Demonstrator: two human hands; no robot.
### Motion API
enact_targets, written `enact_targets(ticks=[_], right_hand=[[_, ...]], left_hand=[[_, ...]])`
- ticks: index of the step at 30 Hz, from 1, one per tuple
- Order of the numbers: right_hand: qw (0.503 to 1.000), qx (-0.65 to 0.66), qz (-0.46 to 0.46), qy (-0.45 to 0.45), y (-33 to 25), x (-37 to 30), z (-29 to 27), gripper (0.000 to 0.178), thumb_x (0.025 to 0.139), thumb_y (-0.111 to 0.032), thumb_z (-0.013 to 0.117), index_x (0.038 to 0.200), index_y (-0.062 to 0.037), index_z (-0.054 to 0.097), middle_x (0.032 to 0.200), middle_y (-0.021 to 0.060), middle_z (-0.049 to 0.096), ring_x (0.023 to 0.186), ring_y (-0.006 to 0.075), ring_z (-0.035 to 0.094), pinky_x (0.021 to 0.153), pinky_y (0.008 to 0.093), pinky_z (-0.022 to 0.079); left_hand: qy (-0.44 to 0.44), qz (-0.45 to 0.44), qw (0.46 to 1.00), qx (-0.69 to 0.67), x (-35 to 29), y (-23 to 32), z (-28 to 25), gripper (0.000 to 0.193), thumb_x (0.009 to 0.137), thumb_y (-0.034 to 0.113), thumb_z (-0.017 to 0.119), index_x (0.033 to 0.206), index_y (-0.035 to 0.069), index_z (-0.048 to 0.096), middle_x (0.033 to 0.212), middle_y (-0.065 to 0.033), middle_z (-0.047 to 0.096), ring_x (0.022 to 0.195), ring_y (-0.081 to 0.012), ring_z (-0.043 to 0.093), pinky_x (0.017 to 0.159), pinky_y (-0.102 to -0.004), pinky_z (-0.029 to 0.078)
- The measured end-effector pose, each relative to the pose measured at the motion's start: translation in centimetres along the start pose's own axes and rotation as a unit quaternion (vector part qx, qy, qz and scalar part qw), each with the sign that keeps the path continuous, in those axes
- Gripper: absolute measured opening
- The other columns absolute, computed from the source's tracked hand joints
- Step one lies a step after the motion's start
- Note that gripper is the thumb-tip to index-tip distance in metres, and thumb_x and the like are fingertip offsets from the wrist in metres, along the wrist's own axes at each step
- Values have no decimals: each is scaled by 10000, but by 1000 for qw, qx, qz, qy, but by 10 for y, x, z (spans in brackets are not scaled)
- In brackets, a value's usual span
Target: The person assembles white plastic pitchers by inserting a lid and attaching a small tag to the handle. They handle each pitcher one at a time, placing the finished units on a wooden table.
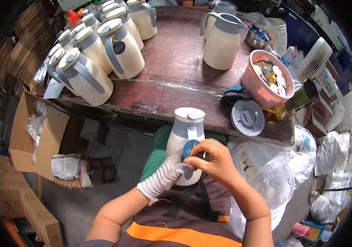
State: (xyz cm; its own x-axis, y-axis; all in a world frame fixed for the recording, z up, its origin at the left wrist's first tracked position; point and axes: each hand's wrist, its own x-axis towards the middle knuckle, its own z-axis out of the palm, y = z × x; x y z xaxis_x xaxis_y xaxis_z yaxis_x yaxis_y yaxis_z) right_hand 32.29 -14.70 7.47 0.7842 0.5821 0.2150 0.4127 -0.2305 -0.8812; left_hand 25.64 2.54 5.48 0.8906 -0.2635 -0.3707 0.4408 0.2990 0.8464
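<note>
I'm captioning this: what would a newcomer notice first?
Probably the cream thermal jugs crowding the left of the table. At centre, the gloved left hand and bare right hand meet at a round blue tag before another jug. A pink tub stands out on the table's right.

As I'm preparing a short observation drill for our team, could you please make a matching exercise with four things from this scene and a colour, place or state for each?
Things
1. Left hand
2. Right hand
3. Tag at the right hand's fingertips
4. Tub

Descriptions
A. Round and blue
B. Bare
C. Pink, on the table
D. In a striped glove

Right pairs: 1-D, 2-B, 3-A, 4-C.
</note>
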Motion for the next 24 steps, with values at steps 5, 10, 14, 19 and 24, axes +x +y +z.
enact_targets(ticks=[5, 10, 14, 19, 24], right_hand=[[955, -214, 25, 204, 58, 1, -41, 178, 768, -166, 761, 744, -51, 627, 762, 95, 611, 769, 295, 566, 705, 394, 439], [987, -109, 113, 45, 72, -43, 3, 199, 769, -189, 763, 744, -52, 620, 789, 85, 638, 795, 279, 584, 704, 385, 454], [978, 129, 142, 79, 52, -27, -7, 135, 820, -109, 739, 819, -25, 632, 829, 42, 624, 752, 142, 569, 673, 274, 449], [992, 58, -13, 110, 26, 37, -53, 86, 876, -71, 664, 924, -9, 628, 932, 25, 606, 805, 100, 563, 708, 229, 447], [985, -65, -45, 155, 19, 121, -84, 246, 871, -102, 668, 1095, -28, 599, 1099, 66, 608, 837, 135, 591, 727, 260, 472]], left_hand=[[127, 92, 977, -147, -2, -12, -19, 166, 889, 150, 695, 980, 48, 601, 688, 22, 556, 543, -55, 483, 498, -215, 397], [214, 77, 971, -81, -15, -11, -24, 142, 886, 153, 699, 917, 43, 616, 656, 13, 563, 491, -56, 484, 451, -212, 381], [193, 121, 972, -60, -24, 21, -23, 174, 882, 162, 700, 982, 35, 635, 701, 3, 606, 503, -50, 502, 455, -208, 395], [256, 314, 914, -17, -12, 80, -40, 181, 887, 104, 672, 1060, 51, 656, 712, 51, 585, 526, -6, 465, 469, -178, 357], [327, 401, 855, -29, 33, 108, -76, 205, 878, 45, 673, 1078, 62, 635, 722, 56, 569, 567, -22, 476, 518, -197, 405]])
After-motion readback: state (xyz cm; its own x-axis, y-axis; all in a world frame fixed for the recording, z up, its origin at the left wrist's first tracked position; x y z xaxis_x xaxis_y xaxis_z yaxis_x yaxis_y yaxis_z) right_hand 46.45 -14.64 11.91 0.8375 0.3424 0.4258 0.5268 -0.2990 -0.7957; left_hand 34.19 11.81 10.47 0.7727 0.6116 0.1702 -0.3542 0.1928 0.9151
